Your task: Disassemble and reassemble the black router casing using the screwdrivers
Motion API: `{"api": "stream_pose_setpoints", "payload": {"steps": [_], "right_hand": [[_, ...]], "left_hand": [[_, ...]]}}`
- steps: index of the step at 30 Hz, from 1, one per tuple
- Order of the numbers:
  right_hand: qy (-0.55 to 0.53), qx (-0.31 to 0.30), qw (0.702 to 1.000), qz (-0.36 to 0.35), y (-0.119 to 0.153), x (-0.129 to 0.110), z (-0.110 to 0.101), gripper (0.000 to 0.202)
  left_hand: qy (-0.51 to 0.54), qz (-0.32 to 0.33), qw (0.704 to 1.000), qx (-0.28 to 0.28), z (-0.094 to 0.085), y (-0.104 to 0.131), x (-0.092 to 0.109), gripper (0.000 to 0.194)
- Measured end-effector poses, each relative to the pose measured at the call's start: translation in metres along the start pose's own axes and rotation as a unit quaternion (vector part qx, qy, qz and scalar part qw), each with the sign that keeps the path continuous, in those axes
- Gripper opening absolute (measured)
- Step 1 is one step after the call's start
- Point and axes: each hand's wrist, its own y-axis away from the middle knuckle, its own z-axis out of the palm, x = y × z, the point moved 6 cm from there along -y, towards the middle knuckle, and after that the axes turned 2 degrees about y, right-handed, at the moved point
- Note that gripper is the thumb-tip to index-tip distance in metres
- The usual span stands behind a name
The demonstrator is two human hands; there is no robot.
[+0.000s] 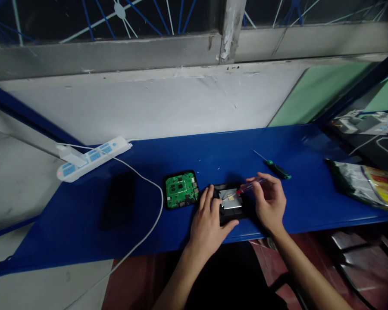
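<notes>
My right hand (270, 201) is closed around the reddish translucent handle of a screwdriver (250, 186). Its thin shaft slants down to the left across a silver metal plate (235, 202), near the fingers of my left hand. The plate sits in a small black plastic case (234, 213) on the table. My left hand (209, 221) grips this case at its left side, fingers along the edge and thumb at the near side. Just left of that hand lies an open black housing with a green circuit board (180, 189) facing up.
A second screwdriver (276, 168), green and black, lies on the blue table (233, 146) at back right. At the right end is a shiny plastic bag (365, 183). On the left are a white power strip (95, 158), a dark flat object (118, 200) and a white cable (155, 185).
</notes>
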Motion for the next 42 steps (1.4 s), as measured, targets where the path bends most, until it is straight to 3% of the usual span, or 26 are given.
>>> {"api": "stream_pose_setpoints", "payload": {"steps": [7, 13, 17, 24, 31, 35, 42], "right_hand": [[0.008, -0.013, 1.0, -0.024, 0.002, -0.002, 0.002, 0.024], [0.024, -0.075, 0.995, -0.058, 0.0, -0.01, 0.009, 0.028], [0.015, -0.149, 0.985, -0.087, -0.008, -0.022, 0.017, 0.03], [0.054, -0.305, 0.932, -0.189, -0.02, -0.062, 0.042, 0.032], [0.09, -0.4, 0.883, -0.23, -0.023, -0.085, 0.062, 0.031], [0.117, -0.405, 0.871, -0.251, -0.023, -0.086, 0.07, 0.029], [0.182, -0.324, 0.884, -0.283, -0.022, -0.086, 0.068, 0.037]], "left_hand": [[-0.001, 0.0, 1.0, 0.007, 0.0, 0.0, 0.0, 0.053], [-0.004, 0.003, 1.0, 0.012, 0.002, 0.001, -0.003, 0.052], [-0.008, 0.014, 1.0, 0.024, 0.002, 0.001, -0.005, 0.052], [-0.017, 0.029, 0.998, 0.044, 0.001, 0.0, -0.005, 0.051], [-0.016, 0.03, 0.999, 0.036, 0.001, 0.0, -0.004, 0.049], [-0.017, 0.031, 0.999, 0.03, 0.001, -0.001, -0.004, 0.052], [-0.023, 0.028, 0.999, 0.034, 0.002, -0.001, -0.006, 0.055]]}}
